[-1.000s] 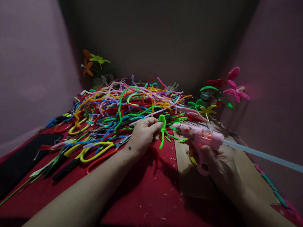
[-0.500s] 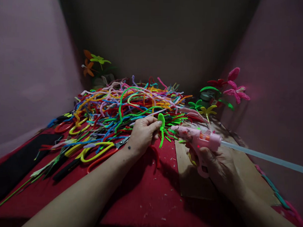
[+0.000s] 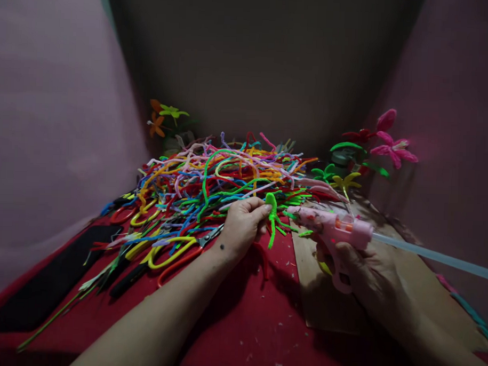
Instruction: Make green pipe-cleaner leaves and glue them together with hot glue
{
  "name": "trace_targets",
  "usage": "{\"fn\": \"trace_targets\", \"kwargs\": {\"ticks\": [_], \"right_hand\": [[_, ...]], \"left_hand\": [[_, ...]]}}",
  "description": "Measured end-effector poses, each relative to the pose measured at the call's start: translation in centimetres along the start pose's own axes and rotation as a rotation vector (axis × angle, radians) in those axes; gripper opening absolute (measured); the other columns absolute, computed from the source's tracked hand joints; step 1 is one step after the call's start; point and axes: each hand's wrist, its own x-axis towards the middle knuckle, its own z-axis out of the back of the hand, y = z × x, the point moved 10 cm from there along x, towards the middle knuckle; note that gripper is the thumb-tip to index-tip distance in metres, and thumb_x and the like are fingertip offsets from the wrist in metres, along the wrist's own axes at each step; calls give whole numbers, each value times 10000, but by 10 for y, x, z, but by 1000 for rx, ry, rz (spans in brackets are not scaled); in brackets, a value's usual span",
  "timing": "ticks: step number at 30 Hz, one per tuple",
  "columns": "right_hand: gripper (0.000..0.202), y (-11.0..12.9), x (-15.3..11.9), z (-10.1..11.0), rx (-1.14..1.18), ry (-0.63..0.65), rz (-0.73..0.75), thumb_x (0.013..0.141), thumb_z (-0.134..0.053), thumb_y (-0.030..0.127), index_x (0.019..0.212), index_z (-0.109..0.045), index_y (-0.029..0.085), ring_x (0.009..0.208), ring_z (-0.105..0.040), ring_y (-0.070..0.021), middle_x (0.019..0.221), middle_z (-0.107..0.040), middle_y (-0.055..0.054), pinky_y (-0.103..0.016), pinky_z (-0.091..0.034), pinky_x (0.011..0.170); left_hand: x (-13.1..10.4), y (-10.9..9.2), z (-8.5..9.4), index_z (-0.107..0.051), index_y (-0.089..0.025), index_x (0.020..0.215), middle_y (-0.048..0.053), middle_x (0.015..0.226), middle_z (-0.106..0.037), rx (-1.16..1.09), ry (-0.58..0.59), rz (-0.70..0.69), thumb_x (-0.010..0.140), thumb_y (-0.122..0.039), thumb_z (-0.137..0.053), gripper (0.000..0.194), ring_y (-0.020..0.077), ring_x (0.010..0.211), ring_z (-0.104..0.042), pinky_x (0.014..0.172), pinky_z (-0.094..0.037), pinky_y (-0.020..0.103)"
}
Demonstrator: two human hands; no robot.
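Note:
Between thumb and fingers, my left hand (image 3: 246,226) pinches a bright green fuzzy piece (image 3: 272,210), rounded at the top with thin strands hanging down. My right hand (image 3: 369,267) is wrapped round the handle of a pink glue gun (image 3: 332,226). Its nozzle points left toward the green piece, with a small gap between them. A long translucent glue stick (image 3: 433,256) sticks out of the gun's back. Behind both hands lies a large heap of coloured pipe cleaners (image 3: 232,172).
Scissors with yellow and red handles (image 3: 173,255) and a black flat object (image 3: 52,272) lie on the red tablecloth (image 3: 239,332) at left. A brown board (image 3: 315,303) lies under the right hand. Pink flowers (image 3: 395,148) stand back right, orange flowers (image 3: 156,125) back left.
The whole view has shifted, so the scene appears further right and slightly lower. Both hands keep their holds, and the gap between nozzle and green piece looks about the same.

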Motion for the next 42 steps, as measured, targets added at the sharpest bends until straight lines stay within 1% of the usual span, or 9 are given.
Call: {"fn": "trace_targets", "kwargs": {"ticks": [3,6,12,18,26,33,38,42], "right_hand": [[427,5,0,-3,17,17,3,759,-475,560,634,-582,167,401,-444,-106,449,-453,4,-211,-368,357],[430,3,-1,-5,20,28,-26,759,-473,565,649,-584,164,428,-463,-113,451,-444,6,-206,-370,362],[432,1,-1,-5,11,28,-61,728,-501,578,640,-597,166,402,-436,-103,449,-434,8,-206,-367,353],[448,8,0,-4,6,5,-39,691,-518,601,558,-571,177,390,-432,-117,397,-369,16,-214,-362,337],[444,4,-1,-2,-14,16,-66,690,-529,591,569,-587,168,392,-440,-119,415,-433,-2,-217,-354,332],[422,-12,-4,-4,16,59,-125,695,-539,577,606,-604,170,408,-458,-124,446,-479,-15,-218,-335,335],[426,-8,-3,-3,14,42,-97,683,-557,573,634,-612,153,438,-466,-114,521,-526,-29,-213,-352,357],[429,-4,-2,-3,15,23,-92,675,-564,573,650,-618,148,422,-436,-103,501,-498,-17,-209,-345,356]], "left_hand": [[0,-1,0,-483,-160,584,-62,372,-441,-3,4,-4,736,-315,-553,229,46,283,-344,315,-244,173],[0,-1,0,-483,-159,584,-64,371,-440,-14,9,0,735,-311,-555,226,46,278,-345,314,-242,176],[0,-3,1,-492,-161,599,-65,373,-445,-6,3,-9,742,-321,-548,221,47,271,-350,305,-248,172],[-1,-3,2,-492,-159,600,-67,363,-451,-11,-22,10,736,-320,-558,220,41,254,-339,295,-244,162],[0,-4,3,-490,-158,591,-69,357,-446,-26,-39,29,723,-313,-566,217,39,241,-327,284,-229,162],[1,-3,3,-502,-156,601,-68,360,-448,-21,-42,38,719,-315,-569,209,37,248,-331,290,-233,160],[0,-3,3,-496,-156,594,-68,360,-445,-18,-39,41,719,-315,-566,215,34,248,-325,291,-231,157],[0,-4,2,-501,-158,602,-67,360,-448,-10,-31,26,726,-315,-560,209,39,249,-329,289,-233,160]]}}
